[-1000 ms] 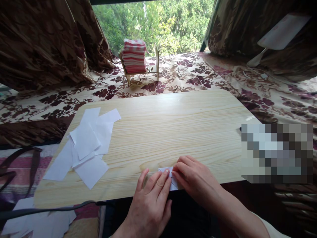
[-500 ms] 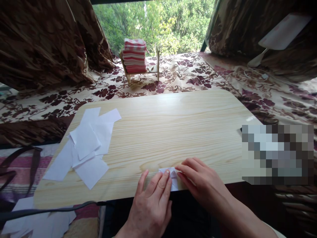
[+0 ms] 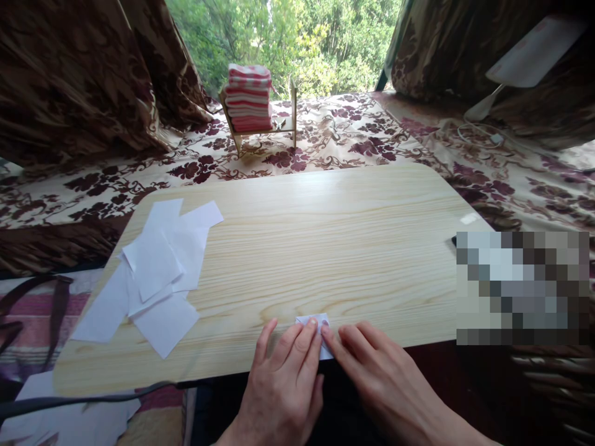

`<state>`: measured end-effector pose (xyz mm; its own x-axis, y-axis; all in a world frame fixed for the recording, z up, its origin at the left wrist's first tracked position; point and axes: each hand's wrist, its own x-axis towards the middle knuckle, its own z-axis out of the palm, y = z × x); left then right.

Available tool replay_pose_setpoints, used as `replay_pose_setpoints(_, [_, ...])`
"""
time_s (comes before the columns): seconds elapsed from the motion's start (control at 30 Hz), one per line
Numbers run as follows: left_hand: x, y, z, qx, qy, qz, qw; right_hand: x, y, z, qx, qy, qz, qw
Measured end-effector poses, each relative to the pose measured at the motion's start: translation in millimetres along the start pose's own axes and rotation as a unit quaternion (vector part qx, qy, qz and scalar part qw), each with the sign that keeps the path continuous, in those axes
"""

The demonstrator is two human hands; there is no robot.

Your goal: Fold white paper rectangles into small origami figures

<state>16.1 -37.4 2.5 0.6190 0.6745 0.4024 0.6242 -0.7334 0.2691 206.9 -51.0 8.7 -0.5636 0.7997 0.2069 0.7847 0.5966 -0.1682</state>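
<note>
Head view: left hand (image 3: 283, 384) lies flat, fingers spread, index and middle fingertips pressing down on a small folded paper (image 3: 320, 337) at the near edge of the surface (image 3: 325, 248); right hand (image 3: 376, 378) also flat and extended, fingertips touching the paper's right side; neither hand curls around it, both pin it to the wood; most of the paper hidden under the fingers, only a white corner shows.

Step in hand, by judgement: creasing a fold in the small piece; next move likely calls for firm, even fingertip pressure along the fold without letting the paper slide off the near edge.

Around: loose pile of white sheets (image 3: 153, 279) at left, well apart; a dark cable (image 3: 93, 396) along the near left edge; striped folded cloths in a small wooden rack (image 3: 253, 102) on the patterned bedspread (image 3: 372, 133) beyond; nothing between hands and paper.
</note>
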Motion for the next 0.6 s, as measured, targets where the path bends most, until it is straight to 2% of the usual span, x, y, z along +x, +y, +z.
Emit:
replay_pose_setpoints(0.17, [1,0,2.9,-0.004,0.016,-0.011,1.000,7,-7,4,-0.038,-0.001,0.002,0.999])
replay_pose_setpoints(0.3, [1,1,1.8,0.001,0.015,-0.006,1.000,21,-1,7,-0.063,-0.008,0.010,0.998])
replay_pose_setpoints(0.4, [0,3,1.9,0.016,0.016,-0.006,1.000,28,14,2,-0.013,-0.014,0.022,1.000])
replay_pose_setpoints(0.47, [-1,8,3.8,0.033,0.015,-0.015,0.999,27,22,-6,0.034,-0.015,0.066,0.997])
replay_pose_setpoints(0.6, [0,20,7.9,0.067,0.017,-0.061,0.996,15,21,-13,0.100,0.005,0.068,0.993])
